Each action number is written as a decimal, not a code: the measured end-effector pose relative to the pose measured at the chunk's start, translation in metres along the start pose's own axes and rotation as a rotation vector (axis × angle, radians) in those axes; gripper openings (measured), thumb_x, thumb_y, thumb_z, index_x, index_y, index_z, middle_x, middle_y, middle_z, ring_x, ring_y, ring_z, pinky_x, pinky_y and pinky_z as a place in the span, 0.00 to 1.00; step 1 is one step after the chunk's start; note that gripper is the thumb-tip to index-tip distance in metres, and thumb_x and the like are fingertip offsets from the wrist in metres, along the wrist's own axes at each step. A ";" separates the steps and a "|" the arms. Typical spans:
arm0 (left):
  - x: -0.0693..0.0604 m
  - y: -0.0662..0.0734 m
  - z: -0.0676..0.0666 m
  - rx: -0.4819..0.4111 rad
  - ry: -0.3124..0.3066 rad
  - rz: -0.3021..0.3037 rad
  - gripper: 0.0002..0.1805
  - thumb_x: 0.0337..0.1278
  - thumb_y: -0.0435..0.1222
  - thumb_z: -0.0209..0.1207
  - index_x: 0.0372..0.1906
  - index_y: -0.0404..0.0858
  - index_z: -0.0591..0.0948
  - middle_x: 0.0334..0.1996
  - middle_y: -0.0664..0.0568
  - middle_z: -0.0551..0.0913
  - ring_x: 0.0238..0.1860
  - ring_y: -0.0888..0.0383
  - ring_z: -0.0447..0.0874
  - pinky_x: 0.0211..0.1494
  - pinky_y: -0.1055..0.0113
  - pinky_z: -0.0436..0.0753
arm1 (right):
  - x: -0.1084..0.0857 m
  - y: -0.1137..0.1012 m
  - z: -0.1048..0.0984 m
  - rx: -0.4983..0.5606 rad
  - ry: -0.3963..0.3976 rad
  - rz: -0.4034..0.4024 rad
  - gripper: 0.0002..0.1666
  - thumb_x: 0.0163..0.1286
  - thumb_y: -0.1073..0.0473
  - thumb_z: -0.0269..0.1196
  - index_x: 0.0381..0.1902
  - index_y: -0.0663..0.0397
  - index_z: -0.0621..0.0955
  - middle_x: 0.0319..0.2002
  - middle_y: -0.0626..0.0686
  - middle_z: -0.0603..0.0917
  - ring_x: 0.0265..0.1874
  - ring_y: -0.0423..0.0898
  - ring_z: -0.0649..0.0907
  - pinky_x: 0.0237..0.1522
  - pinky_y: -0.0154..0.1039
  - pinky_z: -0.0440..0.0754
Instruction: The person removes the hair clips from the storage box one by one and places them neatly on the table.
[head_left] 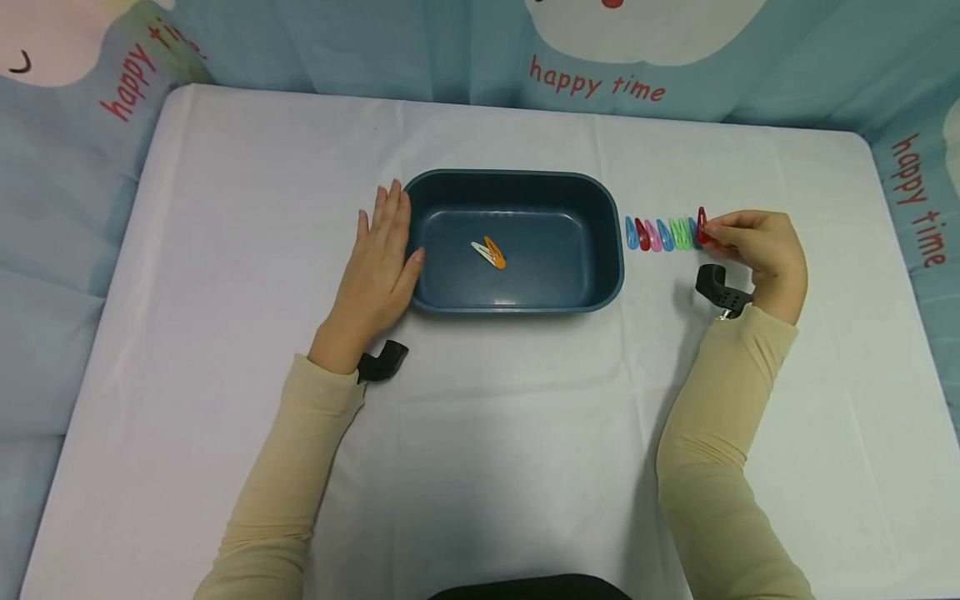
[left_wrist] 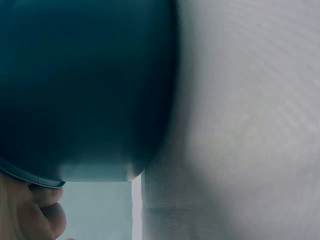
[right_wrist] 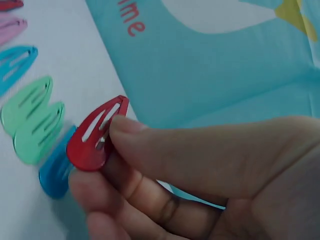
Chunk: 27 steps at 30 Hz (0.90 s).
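Observation:
A red hair clip [right_wrist: 89, 152] is pinched between the thumb and fingers of my right hand [head_left: 765, 242], at the right end of a row of hair clips. In that row lie blue, red, pink and green clips, with a blue clip [right_wrist: 54, 175] just behind the held one. My left hand [head_left: 378, 271] rests with straight fingers against the left rim of a dark blue basin [head_left: 517, 310]. Inside the basin lie a white hair clip [head_left: 482, 252] and an orange hair clip [head_left: 494, 253], touching each other. The left wrist view shows mostly the basin's outer wall [left_wrist: 85, 90].
A white cloth [head_left: 495, 417] covers the table. Around its far and side edges hangs a blue curtain [head_left: 375, 50] printed with "happy time". Black wrist mounts [head_left: 384, 361] sit on both forearms. The clip row stands close to the basin's right side.

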<state>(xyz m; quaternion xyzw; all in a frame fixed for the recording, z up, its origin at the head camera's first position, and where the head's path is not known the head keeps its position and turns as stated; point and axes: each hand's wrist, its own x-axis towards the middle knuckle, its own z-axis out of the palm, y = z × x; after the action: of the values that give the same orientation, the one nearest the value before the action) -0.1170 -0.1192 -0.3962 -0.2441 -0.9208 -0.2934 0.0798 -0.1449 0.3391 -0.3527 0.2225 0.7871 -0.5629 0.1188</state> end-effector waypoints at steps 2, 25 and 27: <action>0.000 0.000 0.000 0.001 -0.001 0.000 0.35 0.71 0.44 0.37 0.72 0.25 0.45 0.73 0.36 0.43 0.73 0.42 0.36 0.71 0.47 0.36 | 0.000 0.001 -0.001 -0.024 0.015 0.012 0.17 0.63 0.65 0.63 0.17 0.41 0.85 0.20 0.39 0.82 0.20 0.33 0.80 0.27 0.25 0.78; 0.000 0.001 -0.001 -0.005 0.005 -0.002 0.35 0.70 0.42 0.40 0.72 0.26 0.45 0.73 0.36 0.43 0.74 0.44 0.36 0.70 0.46 0.38 | 0.008 0.008 0.002 -0.241 0.149 0.085 0.24 0.65 0.62 0.61 0.11 0.33 0.79 0.13 0.34 0.78 0.17 0.30 0.76 0.24 0.24 0.75; 0.000 0.001 0.000 -0.006 -0.001 -0.009 0.36 0.70 0.42 0.40 0.72 0.26 0.45 0.73 0.37 0.42 0.74 0.45 0.35 0.71 0.47 0.37 | 0.010 0.008 0.002 -0.253 0.156 0.080 0.24 0.65 0.62 0.61 0.11 0.33 0.79 0.12 0.34 0.78 0.17 0.30 0.76 0.24 0.23 0.75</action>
<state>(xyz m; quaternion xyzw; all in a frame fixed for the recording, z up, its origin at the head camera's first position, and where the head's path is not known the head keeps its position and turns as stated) -0.1166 -0.1188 -0.3955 -0.2405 -0.9211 -0.2964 0.0772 -0.1492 0.3416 -0.3646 0.2798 0.8491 -0.4351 0.1068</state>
